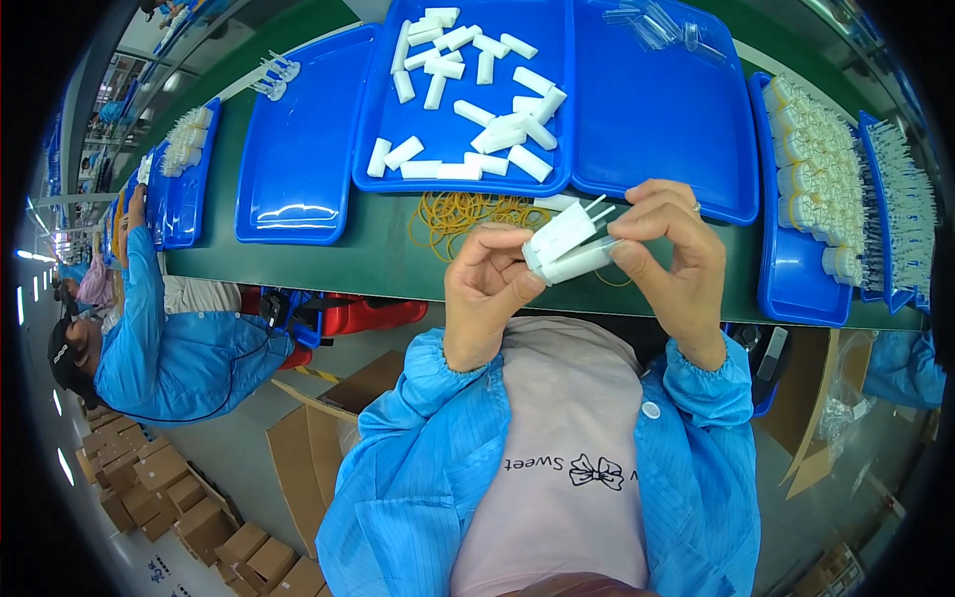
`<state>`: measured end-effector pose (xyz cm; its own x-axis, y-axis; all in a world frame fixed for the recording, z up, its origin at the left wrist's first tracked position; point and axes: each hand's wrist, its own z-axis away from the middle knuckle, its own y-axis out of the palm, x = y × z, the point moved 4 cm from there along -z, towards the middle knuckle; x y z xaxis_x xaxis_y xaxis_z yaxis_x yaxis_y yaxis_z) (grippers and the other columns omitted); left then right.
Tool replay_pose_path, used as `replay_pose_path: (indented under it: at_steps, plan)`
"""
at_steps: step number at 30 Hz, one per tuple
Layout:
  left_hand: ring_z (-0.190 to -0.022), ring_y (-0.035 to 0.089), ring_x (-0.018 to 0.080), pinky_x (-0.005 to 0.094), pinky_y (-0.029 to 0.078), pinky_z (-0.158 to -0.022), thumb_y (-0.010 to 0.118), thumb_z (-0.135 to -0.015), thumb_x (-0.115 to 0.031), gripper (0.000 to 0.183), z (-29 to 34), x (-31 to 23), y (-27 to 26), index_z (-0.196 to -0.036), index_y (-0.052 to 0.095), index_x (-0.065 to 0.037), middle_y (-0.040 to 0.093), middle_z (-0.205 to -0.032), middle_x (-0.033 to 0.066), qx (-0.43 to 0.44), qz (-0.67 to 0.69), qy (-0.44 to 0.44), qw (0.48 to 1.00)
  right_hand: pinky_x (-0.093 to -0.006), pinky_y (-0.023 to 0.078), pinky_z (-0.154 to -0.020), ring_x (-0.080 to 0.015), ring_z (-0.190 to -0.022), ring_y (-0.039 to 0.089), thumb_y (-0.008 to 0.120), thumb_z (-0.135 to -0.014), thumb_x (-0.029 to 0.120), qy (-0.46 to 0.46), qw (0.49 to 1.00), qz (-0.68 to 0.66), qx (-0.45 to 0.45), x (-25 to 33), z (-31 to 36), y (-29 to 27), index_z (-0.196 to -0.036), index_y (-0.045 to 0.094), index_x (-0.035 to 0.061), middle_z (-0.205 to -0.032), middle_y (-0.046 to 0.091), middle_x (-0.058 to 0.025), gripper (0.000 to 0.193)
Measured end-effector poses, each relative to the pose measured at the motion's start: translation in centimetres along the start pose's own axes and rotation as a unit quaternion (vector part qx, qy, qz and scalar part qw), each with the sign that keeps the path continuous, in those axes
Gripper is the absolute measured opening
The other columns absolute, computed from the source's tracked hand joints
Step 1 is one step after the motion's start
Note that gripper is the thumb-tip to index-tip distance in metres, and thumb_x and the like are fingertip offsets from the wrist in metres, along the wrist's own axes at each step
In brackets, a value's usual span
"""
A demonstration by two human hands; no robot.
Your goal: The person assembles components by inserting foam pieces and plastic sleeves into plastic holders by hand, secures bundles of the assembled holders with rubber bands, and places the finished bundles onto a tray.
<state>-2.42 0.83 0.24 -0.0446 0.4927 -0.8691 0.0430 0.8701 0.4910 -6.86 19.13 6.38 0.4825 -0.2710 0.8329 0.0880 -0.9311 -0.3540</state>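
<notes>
In front of my chest, my left hand [489,289] is closed round a white block-shaped piece [562,230] with two thin prongs pointing up to the right. Lying against it is a white tube-like piece [579,262], partly glossy as if in clear plastic. The fingers and thumb of my right hand [668,249] pinch the right end of this tube. How the two pieces join is hidden by my fingers. Just beyond my hands, a pile of yellow rubber bands [460,217] lies on the green table [368,239].
Beyond stands a blue tray [370,149] of loose white pieces. Another blue tray [662,129] holds clear plastic parts, and a third blue tray [298,169] has clear pronged parts. At right, a blue tray [796,298] bears banded white bundles. A co-worker [179,348] sits at left.
</notes>
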Motion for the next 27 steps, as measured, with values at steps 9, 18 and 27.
replay_pose_path:
  at_steps: [9,18,27]
  plan:
    - [-0.103,0.057,0.0192,0.0294,0.051,-0.086,0.068,-0.079,0.005,0.034,0.4,-0.9,1.0,-0.108,0.053,0.002,0.049,-0.107,0.0074,0.035,0.008,0.019,0.999,-0.0341,0.043,-0.081,-0.0242,-0.097,0.055,0.076,-0.07,0.009,0.008,0.999,-0.03,-0.023,0.8,1.0,0.5,-0.079,0.067,0.0053,-0.08,0.064,-0.0042,0.014]
    - [-0.104,0.057,0.0187,0.0288,0.049,-0.087,0.068,-0.079,0.005,0.035,0.2,-0.5,0.6,-0.11,0.053,0.001,0.05,-0.108,0.0067,0.006,0.022,0.006,1.0,-0.0344,0.042,-0.083,-0.0235,-0.097,0.055,0.075,-0.07,0.006,0.031,0.998,-0.041,-0.038,0.2,1.0,0.9,-0.08,0.068,0.0051,-0.082,0.065,-0.0043,0.012]
    - [-0.105,0.057,0.0196,0.0354,0.046,-0.09,0.06,-0.086,-0.007,0.035,-0.6,0.0,-1.9,-0.118,0.049,-0.002,0.056,-0.117,0.0119,-0.066,0.065,-0.068,0.993,-0.0355,0.04,-0.094,-0.0241,-0.107,0.054,0.065,-0.08,0.018,-0.061,0.998,0.021,0.004,-1.5,-6.2,-1.5,-0.101,0.066,0.0081,-0.105,0.063,-0.0069,0.023]
